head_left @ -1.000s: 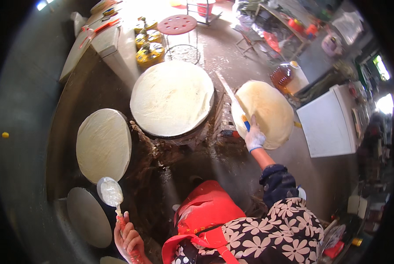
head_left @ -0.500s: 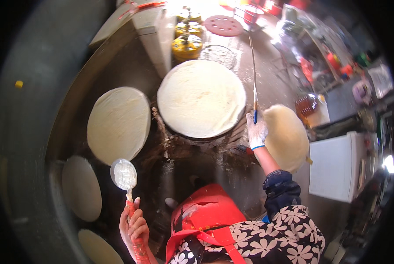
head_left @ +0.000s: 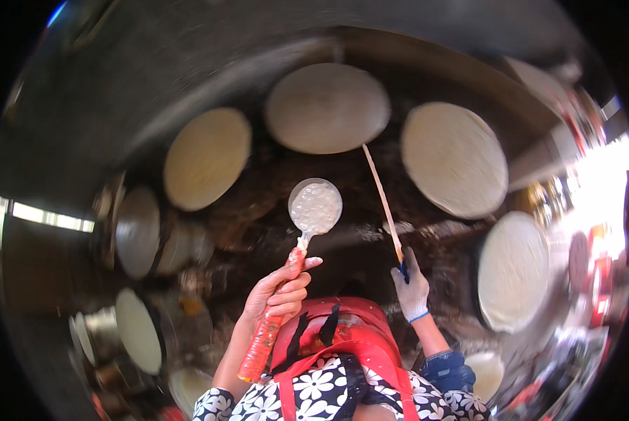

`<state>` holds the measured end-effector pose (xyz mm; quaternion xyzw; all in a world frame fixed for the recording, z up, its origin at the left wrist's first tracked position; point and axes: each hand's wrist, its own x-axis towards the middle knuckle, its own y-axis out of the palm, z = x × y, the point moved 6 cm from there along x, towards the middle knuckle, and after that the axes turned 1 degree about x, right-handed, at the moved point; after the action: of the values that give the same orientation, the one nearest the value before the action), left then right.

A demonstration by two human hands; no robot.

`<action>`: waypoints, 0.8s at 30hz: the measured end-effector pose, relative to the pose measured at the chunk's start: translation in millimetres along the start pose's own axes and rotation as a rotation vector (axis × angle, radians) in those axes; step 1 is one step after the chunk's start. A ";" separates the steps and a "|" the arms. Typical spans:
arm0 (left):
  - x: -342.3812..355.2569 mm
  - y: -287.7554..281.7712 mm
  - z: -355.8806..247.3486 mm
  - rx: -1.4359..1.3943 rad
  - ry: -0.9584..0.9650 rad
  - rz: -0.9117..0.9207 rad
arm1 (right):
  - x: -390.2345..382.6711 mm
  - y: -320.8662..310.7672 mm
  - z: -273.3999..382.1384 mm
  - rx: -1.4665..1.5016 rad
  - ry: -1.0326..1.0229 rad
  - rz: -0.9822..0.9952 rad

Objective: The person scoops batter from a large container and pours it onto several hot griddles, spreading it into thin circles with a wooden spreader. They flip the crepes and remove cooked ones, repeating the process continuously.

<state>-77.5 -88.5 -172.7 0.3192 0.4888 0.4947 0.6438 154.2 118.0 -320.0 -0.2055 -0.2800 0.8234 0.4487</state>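
My left hand, bare, is closed round the red-wrapped handle of a ladle. Thick, pale batter fills its round bowl, which is held over the dark space in the middle. In a white knit glove with a blue cuff, my right hand grips the blue handle of a long, narrow spatula. The spatula slants up and left, its tip appearing at the lower right edge of the far round griddle. To the right of that, a pale flat sheet of dough covers another griddle.
More round griddles curve about me: one with a yellowish sheet at left, a greyish one beyond it, a pale one lower left. A white sheet lies at right. My red apron is below.
The view has swung left, so the griddles shift right and others appear. My left hand has brought the batter-filled ladle toward the middle. The spatula, still in my right hand, now leans left.
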 end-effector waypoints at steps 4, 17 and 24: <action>-47.4 -38.4 4.9 -0.028 0.324 0.049 | 23.6 29.4 22.8 -0.081 -0.011 0.348; -453.5 -264.1 84.8 -0.108 1.467 -0.132 | -254.6 240.2 219.1 -0.169 -0.982 0.979; -479.4 -505.3 166.3 -0.441 1.655 -0.639 | -404.2 343.5 191.3 -0.379 -1.196 1.601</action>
<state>228.1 -686.4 -421.5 -0.4178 0.7540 0.4461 0.2406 34.5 -431.5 -361.3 0.0451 -0.3647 0.7919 -0.4877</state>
